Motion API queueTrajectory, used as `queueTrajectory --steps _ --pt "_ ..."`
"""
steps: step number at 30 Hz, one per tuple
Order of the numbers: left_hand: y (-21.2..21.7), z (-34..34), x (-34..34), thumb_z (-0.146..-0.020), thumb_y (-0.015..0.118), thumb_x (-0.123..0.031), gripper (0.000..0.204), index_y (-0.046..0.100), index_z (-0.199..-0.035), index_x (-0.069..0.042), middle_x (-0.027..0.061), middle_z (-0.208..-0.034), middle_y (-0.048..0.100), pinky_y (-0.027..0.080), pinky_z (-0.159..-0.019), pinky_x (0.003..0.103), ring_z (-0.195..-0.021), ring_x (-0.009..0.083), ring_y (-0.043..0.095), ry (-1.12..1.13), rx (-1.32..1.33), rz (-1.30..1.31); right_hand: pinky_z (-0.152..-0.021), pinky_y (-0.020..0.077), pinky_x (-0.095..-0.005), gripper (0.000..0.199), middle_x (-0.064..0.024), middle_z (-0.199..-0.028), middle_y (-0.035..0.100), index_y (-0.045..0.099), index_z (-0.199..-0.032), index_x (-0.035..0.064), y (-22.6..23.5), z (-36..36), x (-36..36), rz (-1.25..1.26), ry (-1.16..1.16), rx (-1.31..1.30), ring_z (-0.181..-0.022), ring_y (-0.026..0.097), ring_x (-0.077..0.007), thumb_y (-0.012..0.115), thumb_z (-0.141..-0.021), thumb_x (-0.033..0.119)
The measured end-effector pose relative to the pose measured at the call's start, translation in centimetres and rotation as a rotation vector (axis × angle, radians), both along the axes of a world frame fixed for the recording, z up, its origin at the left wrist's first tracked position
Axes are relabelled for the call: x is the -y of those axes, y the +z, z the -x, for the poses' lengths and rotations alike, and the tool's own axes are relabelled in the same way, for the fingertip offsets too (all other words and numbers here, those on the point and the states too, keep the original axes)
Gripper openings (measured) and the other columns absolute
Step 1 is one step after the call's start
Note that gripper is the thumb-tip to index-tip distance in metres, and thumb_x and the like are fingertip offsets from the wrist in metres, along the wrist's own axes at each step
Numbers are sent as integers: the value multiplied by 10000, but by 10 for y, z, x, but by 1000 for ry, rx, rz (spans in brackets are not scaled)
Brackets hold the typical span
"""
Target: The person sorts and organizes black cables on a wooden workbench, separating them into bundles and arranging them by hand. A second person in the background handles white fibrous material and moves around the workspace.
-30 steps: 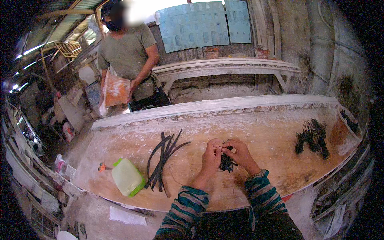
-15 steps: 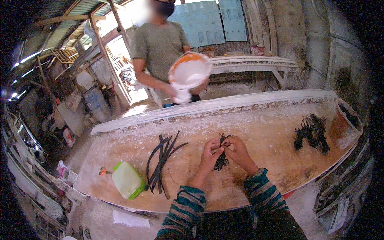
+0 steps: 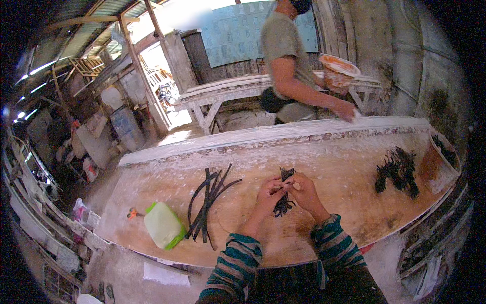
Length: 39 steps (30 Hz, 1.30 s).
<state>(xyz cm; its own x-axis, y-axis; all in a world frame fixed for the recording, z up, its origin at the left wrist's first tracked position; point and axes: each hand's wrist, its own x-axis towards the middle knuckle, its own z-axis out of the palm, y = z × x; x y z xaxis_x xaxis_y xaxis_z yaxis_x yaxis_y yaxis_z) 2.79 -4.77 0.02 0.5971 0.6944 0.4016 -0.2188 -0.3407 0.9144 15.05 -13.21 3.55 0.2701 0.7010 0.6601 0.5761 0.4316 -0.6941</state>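
Both my hands meet over the wooden tabletop, pinching the middle of a small bundle of black strips [image 3: 284, 205]. The bundle's ends stick out above and below the fingers. My left hand [image 3: 271, 193] grips it from the left, and my right hand [image 3: 302, 191] from the right, fingertips touching. What exactly lies between the fingertips is too small to make out. Left of my hands lies a loose pile of long black strips [image 3: 206, 205]. Farther right is a heap of similar black bundles [image 3: 399, 171].
A clear container with green ends [image 3: 164, 225] and orange-handled scissors [image 3: 133, 213] lie on the table's [image 3: 324, 243] left part. A tilted bucket [image 3: 439, 164] holding black pieces stands at the right end. Beyond the whitened far ledge [image 3: 243, 139], a person [image 3: 287, 61] carries an orange bucket [image 3: 339, 71].
The person across the table has moved right with the bucket, one arm now reaching toward the far ledge. My hands stay nearly in place, still pinching the bundle.
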Motion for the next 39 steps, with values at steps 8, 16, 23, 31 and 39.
queueTrajectory --steps 8,16,23,31,39 --pt "7 1 4 -741 614 -9 110 589 -848 -22 106 -1116 474 470 -672 252 -842 164 565 148 2 -389 -746 344 -406 76 -57 -714 548 575 -711 109 2 2 0 -150 -171 360 -732 515 -263 636 -670 126" --pt "10 -4 16 -698 616 15 200 577 -890 -25 104 -1124 493 487 -657 269 -879 202 567 243 -113 -415 -761 366 -444 93 -53 -720 527 566 -736 133 6 14 6 -181 -265 495 -765 507 -271 618 -660 138" --pt "-15 -10 7 -677 621 -10 262 573 -933 -41 98 -1046 521 482 -666 299 -858 242 566 283 -105 -355 -753 344 -411 109 -68 -716 531 569 -750 96 8 24 9 -189 -276 506 -756 510 -272 612 -650 102" --pt "5 3 11 -719 633 -80 210 598 -920 -28 106 -947 531 482 -649 308 -838 247 564 172 -158 -571 -697 402 -417 117 -116 -726 587 608 -729 59 11 9 3 71 -263 313 -721 544 -309 623 -696 171" --pt "3 13 3 -783 602 -154 195 614 -933 -30 103 -931 534 463 -672 282 -799 191 555 191 -16 -125 -565 440 -286 148 -102 -670 589 590 -749 1 14 -47 46 235 -300 94 -604 562 -167 638 -741 141"
